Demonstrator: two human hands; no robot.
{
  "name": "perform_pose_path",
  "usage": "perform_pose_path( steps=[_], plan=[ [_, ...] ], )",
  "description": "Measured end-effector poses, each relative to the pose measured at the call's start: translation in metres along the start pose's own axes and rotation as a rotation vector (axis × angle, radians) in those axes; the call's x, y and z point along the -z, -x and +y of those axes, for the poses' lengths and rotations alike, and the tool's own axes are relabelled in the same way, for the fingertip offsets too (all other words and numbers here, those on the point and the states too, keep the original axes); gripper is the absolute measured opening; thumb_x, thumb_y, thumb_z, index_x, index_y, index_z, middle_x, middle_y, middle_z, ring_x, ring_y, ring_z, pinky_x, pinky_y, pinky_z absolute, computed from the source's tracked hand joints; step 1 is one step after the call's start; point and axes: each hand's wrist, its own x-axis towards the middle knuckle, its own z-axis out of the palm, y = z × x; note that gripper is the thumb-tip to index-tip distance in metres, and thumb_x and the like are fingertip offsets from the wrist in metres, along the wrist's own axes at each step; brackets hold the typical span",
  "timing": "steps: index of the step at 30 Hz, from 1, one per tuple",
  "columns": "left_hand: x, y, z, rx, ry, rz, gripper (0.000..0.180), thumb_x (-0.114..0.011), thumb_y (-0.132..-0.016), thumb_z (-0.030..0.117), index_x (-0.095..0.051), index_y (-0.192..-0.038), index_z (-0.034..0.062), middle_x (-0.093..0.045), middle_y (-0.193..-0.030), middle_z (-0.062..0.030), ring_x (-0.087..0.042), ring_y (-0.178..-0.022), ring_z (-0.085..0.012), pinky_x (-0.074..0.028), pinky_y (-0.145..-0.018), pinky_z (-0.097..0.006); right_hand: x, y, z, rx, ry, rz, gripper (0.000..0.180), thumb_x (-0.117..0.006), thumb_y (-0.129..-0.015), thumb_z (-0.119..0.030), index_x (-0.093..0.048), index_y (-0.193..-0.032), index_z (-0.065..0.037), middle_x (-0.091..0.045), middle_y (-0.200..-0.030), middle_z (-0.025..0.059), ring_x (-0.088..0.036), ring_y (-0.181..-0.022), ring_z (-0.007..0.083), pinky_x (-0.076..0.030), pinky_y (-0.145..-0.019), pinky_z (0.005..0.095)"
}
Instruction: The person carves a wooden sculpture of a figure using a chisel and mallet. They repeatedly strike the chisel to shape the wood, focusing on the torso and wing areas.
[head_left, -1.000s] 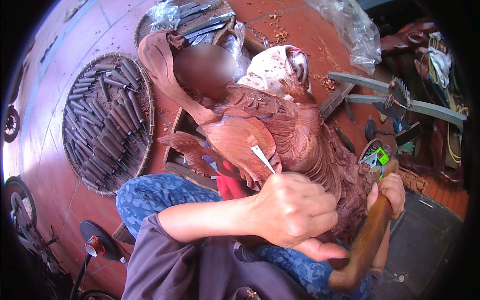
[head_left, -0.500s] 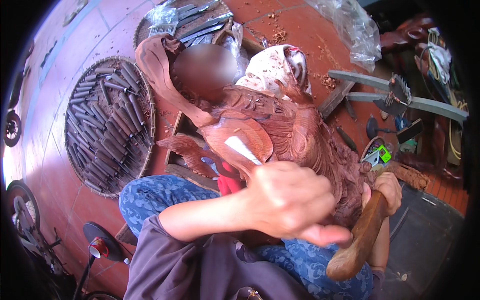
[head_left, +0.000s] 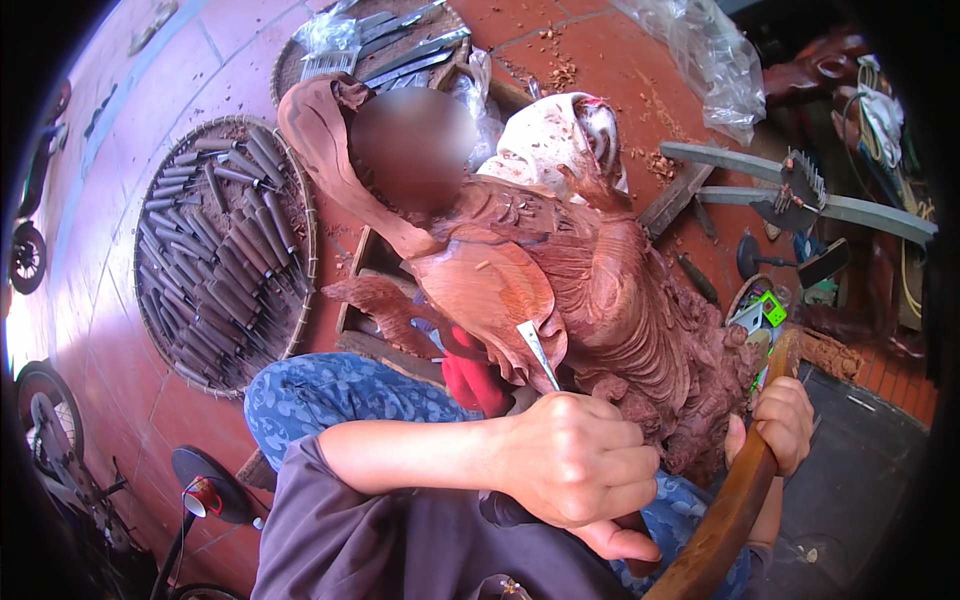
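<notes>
A reddish carved wooden statue [head_left: 620,290] lies across the space ahead of my lap, its head end to the far left. My left hand [head_left: 575,460] is closed around a wood chisel [head_left: 540,356], its handle mostly hidden by the fingers. The chisel's flared metal blade points away from me and meets the lower edge of a smooth, rounded panel [head_left: 490,285] on the statue. Over at the right, my right hand [head_left: 785,425] grips a long brown wooden mallet [head_left: 735,505], which slants down toward the bottom edge beside my left hand, apart from it.
A round woven tray [head_left: 308,240] full of dark-handled carving tools sits on the tiled floor at left. Another tray [head_left: 285,75] at the back holds flat metal blades. A white cloth [head_left: 530,140] lies beyond the statue; a metal stand [head_left: 740,157] is at right.
My left hand and the chisel have come nearer me, the blade shifting right and down to the panel's edge. My right hand has moved slightly, and the mallet's lower end has swung toward me.
</notes>
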Motion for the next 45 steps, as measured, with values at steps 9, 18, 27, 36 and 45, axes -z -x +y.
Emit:
perform_pose_path(
  steps=[9,18,27,36,45],
  plan=[
    [0.0,0.0,-0.002,0.032,0.022,-0.008,0.048,-0.069,-0.083,0.053,-0.052,-0.062,0.0129,-0.045,-0.064,0.0028,-0.044,-0.048,-0.0106,-0.028,-0.041,-0.026,0.002,0.003,-0.004,0.018,0.022,-0.023,0.034,-0.075,-0.077,-0.005,-0.044,-0.09,-0.008,-0.053,-0.078,0.0089,-0.056,-0.064,0.0256,-0.051,-0.058,0.0415],
    [0.005,-0.003,-0.003,0.065,0.048,-0.02,0.048,-0.071,-0.081,0.052,-0.052,-0.062,0.0122,-0.045,-0.064,0.0024,-0.046,-0.047,-0.0117,-0.028,-0.041,-0.026,0.002,0.001,-0.003,0.011,0.068,-0.008,0.031,-0.07,-0.08,-0.001,-0.042,-0.091,-0.007,-0.053,-0.08,0.0101,-0.055,-0.063,0.0264,-0.051,-0.058,0.0428],
    [0.014,-0.007,-0.006,0.082,0.076,-0.057,0.049,-0.073,-0.08,0.054,-0.054,-0.063,0.0118,-0.049,-0.066,0.0022,-0.048,-0.049,-0.0124,-0.029,-0.042,-0.027,0.005,-0.002,-0.002,-0.022,0.07,-0.009,0.031,-0.068,-0.081,-0.001,-0.04,-0.091,-0.007,-0.051,-0.08,0.0099,-0.054,-0.062,0.0258,-0.05,-0.058,0.0426],
    [0.011,-0.009,-0.006,0.108,0.071,-0.021,0.052,-0.072,-0.078,0.054,-0.045,-0.061,0.0121,-0.039,-0.062,-0.0012,-0.048,-0.05,-0.0175,-0.035,-0.042,-0.032,0.005,0.0,0.004,0.025,0.032,0.037,0.033,-0.068,-0.08,0.0,-0.039,-0.093,-0.007,-0.05,-0.076,0.0096,-0.053,-0.06,0.0253,-0.049,-0.056,0.042],
    [0.012,-0.01,-0.009,0.091,0.081,-0.012,0.049,-0.073,-0.08,0.052,-0.053,-0.063,0.0112,-0.043,-0.063,0.0022,-0.044,-0.047,-0.0123,-0.027,-0.041,-0.028,-0.002,-0.001,0.016,0.039,0.007,0.075,0.034,-0.069,-0.079,0.001,-0.04,-0.095,-0.007,-0.051,-0.077,0.0099,-0.053,-0.059,0.025,-0.048,-0.054,0.0411]
  ],
)
